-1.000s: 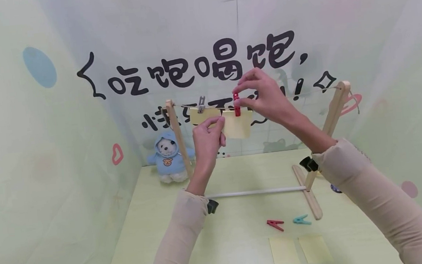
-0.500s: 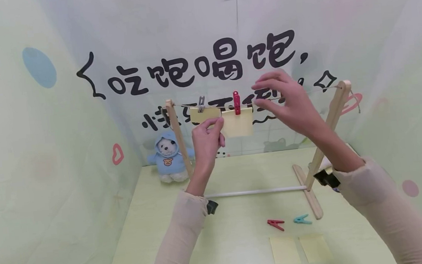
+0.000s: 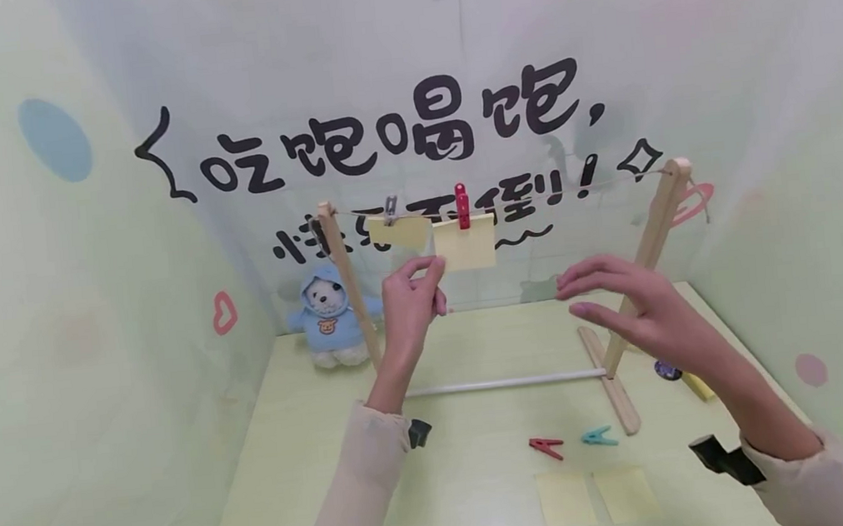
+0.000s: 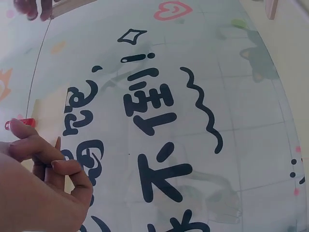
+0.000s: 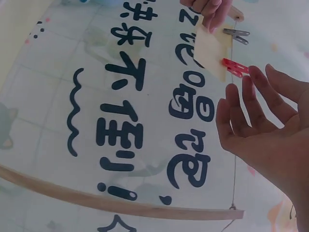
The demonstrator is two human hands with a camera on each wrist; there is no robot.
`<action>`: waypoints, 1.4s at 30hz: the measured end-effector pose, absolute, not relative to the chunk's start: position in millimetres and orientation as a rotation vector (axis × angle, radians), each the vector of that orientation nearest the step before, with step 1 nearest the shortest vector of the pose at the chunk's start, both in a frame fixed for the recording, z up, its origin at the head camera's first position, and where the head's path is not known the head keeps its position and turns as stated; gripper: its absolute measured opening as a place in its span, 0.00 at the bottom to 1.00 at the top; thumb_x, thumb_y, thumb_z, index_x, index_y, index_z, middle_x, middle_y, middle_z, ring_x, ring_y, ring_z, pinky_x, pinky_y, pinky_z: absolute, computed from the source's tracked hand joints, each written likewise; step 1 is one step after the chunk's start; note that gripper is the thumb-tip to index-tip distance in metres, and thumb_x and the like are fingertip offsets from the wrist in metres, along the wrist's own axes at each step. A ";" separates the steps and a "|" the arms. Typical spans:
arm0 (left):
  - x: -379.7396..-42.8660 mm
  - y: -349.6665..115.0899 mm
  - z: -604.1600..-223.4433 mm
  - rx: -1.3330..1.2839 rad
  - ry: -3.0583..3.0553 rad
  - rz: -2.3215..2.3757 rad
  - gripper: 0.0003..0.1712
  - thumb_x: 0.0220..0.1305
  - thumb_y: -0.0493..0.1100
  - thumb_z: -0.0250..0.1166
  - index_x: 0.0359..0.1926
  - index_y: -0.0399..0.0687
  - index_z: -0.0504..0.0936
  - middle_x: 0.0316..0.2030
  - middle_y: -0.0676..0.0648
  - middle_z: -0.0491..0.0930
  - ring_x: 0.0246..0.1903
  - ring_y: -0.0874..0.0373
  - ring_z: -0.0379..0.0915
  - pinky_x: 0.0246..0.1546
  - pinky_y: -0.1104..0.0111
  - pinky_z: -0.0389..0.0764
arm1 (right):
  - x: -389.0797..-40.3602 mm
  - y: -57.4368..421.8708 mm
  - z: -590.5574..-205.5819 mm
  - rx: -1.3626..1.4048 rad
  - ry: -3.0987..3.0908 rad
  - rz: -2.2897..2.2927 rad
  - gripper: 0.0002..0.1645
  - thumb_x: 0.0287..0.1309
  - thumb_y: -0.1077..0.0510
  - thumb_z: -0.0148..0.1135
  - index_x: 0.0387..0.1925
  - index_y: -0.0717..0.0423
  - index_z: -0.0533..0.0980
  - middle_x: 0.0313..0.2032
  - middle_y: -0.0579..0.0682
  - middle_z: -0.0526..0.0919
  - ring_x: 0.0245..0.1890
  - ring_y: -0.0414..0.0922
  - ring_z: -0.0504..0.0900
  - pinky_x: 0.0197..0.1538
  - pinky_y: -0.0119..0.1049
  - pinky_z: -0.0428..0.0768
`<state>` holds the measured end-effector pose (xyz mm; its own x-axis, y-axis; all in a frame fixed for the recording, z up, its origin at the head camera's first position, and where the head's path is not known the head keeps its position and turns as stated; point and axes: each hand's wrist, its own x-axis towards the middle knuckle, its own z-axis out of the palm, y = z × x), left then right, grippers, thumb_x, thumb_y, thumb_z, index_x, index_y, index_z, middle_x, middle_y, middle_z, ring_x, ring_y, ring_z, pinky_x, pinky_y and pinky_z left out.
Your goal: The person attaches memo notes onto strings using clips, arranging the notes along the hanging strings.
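Observation:
A pale yellow sticky note (image 3: 467,248) hangs from a string, held by a red clothespin (image 3: 463,207). My left hand (image 3: 408,302) pinches the note's lower left edge between thumb and index finger; the same fingers (image 5: 211,10) overlap the note in the right wrist view. Left of it, a second yellow note (image 3: 400,233) hangs tilted under a grey clothespin (image 3: 390,209). My right hand (image 3: 640,311) is in the air right of the notes, holding nothing, its thumb and fingers apart.
Two wooden posts (image 3: 352,286) joined by a white rod (image 3: 507,383) carry the string. On the table lie a red clothespin (image 3: 546,447), a teal clothespin (image 3: 599,437) and two yellow notes (image 3: 565,498). A plush bear (image 3: 330,321) in blue sits behind the left post.
My right hand has let go of the red clothespin on the string and moved down and right. My left hand has slid lower along the note's edge. The view has shifted slightly.

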<state>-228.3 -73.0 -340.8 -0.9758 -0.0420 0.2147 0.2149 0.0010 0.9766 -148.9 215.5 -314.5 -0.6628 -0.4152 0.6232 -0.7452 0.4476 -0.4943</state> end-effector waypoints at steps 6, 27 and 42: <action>-227.2 -76.8 -363.4 -0.260 -2.088 -2.128 0.19 0.82 0.45 0.67 0.61 0.34 0.85 0.14 0.55 0.78 0.13 0.64 0.66 0.17 0.75 0.62 | -142.4 227.6 -352.3 0.985 -2.373 1.138 0.21 0.64 0.75 0.71 0.52 0.50 0.88 0.53 0.46 0.88 0.60 0.29 0.80 0.64 0.17 0.73; -129.8 -18.2 -608.2 -0.559 -2.780 -1.596 0.22 0.75 0.46 0.73 0.61 0.38 0.83 0.42 0.51 0.83 0.30 0.72 0.68 0.27 0.73 0.73 | -113.7 251.3 -524.4 0.719 -2.601 1.200 0.15 0.63 0.72 0.74 0.44 0.50 0.84 0.42 0.48 0.87 0.47 0.30 0.83 0.41 0.33 0.86; -106.6 -22.3 -624.8 -0.373 -2.747 -1.806 0.27 0.68 0.41 0.79 0.63 0.40 0.80 0.49 0.53 0.76 0.38 0.72 0.66 0.38 0.73 0.72 | -125.1 241.4 -569.1 0.567 -2.492 1.039 0.11 0.61 0.70 0.75 0.41 0.54 0.87 0.42 0.46 0.87 0.45 0.38 0.85 0.44 0.33 0.83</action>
